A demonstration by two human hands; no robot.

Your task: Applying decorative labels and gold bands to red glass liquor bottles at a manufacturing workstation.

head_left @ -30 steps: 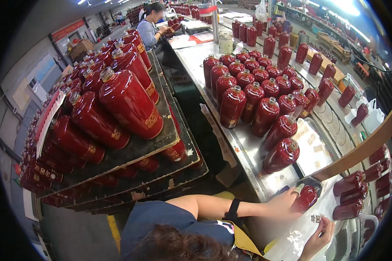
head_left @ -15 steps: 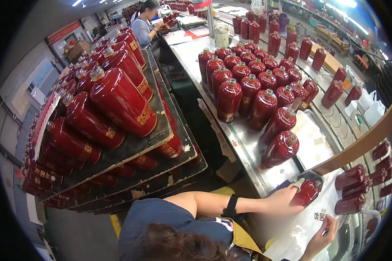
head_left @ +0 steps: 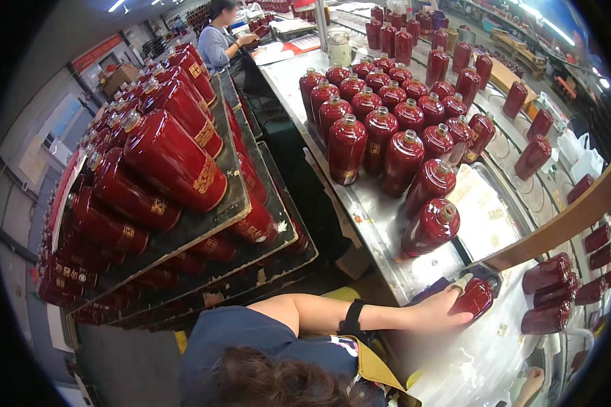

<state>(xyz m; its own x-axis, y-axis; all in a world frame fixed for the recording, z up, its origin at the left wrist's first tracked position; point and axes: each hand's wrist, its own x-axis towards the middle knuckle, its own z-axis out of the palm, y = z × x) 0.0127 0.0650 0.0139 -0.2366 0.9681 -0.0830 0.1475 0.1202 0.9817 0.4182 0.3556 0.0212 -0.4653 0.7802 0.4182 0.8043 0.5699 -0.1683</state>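
Note:
My left hand (head_left: 436, 311) is closed around the neck end of a glossy red glass bottle (head_left: 475, 298), which lies tilted on its side at the metal table. A dark band circles my left wrist. Down at the lower right edge, my right hand (head_left: 533, 384) shows only in part beside pale objects that I cannot make out. Its fingers are hidden, so its hold is unclear. Between the hands, a small gold-marked piece (head_left: 502, 330) lies on the pale, wet-looking work surface (head_left: 455, 359).
Rows of red bottles (head_left: 380, 129) stand on the metal table (head_left: 380, 237) ahead. A wooden board (head_left: 557, 227) slants across the right. Stacked trays (head_left: 231, 214) of bottles rise at left. More bottles (head_left: 548, 271) stand far right. Another person (head_left: 217, 44) works at the back.
My right hand has moved down and away from the work surface, where it was pinching a small gold-lettered decal. The left hand keeps hold of the bottle. The view has shifted slightly.

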